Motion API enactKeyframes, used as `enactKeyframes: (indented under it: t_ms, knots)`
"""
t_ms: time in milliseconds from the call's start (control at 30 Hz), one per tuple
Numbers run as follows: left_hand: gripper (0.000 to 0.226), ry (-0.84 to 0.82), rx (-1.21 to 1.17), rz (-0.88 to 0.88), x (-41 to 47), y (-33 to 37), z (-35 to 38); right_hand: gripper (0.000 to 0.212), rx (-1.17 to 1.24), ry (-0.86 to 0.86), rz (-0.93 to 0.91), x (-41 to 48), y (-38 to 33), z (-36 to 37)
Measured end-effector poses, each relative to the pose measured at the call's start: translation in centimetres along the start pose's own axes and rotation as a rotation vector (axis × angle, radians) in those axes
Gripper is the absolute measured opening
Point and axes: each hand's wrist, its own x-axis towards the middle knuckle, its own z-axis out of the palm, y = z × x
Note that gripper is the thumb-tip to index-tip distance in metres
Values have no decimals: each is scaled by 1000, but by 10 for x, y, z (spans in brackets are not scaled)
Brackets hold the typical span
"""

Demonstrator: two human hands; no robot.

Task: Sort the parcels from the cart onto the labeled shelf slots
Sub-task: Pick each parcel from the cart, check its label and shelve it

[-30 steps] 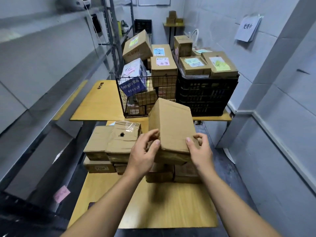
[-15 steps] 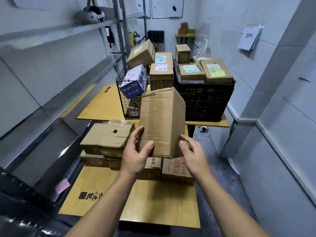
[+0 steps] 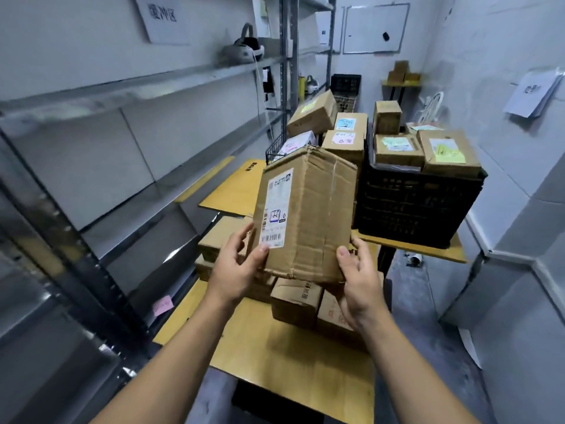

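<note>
You hold the cardboard parcel (image 3: 305, 215) upright between your left hand (image 3: 237, 270) and right hand (image 3: 357, 286), both gripping its lower end above the stacked boxes (image 3: 296, 304) on the table (image 3: 293, 374). The black crate (image 3: 415, 203) stands behind, empty shelves (image 3: 128, 90) left. Since half a second ago the parcel has turned, showing its shipping label (image 3: 276, 209).

Cool, even indoor light fills the room, bright on the pale walls. The metal shelf (image 3: 128, 87) on the left is smeared with motion blur and dull glare. Straight lines bow toward the edges from the wide lens. Soft shadow falls on the bench (image 3: 290, 377) beneath the forearms.
</note>
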Motion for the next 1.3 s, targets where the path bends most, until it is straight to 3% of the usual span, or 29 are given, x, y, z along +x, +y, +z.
enactKeyframes:
  t_ms: [67,133,267,333,433,633,1033,1167,1300]
  knots:
    - [78,18,-52,-45,-11,-3,-20,33,13,-64,44,-3,1,15]
    - [70,107,-17,-24,-26,-4,-41,31,-45,-106,59,-6,3,34]
    - [61,306,154,13,-58,-9,-90,39,-517,-173,-197,-17,18,82]
    - [62,375,231,19,-78,-10,-118,37,-628,-252,-296,-28,25,112]
    - [59,518,326,26,-116,-9,-165,35,-599,-432,-301,-49,39,157]
    - [58,750,530,-13,-223,7,-253,65,-487,-852,-139,-136,69,253]
    - [57,1057,816,-86,-448,35,-366,77,-283,-1097,-63,-360,125,386]
    - [55,1120,803,-143,-513,38,-392,72,-239,-1183,37,-419,142,407]
    - [49,1129,777,-192,-572,46,-416,82,-218,-1255,117,-461,158,428]
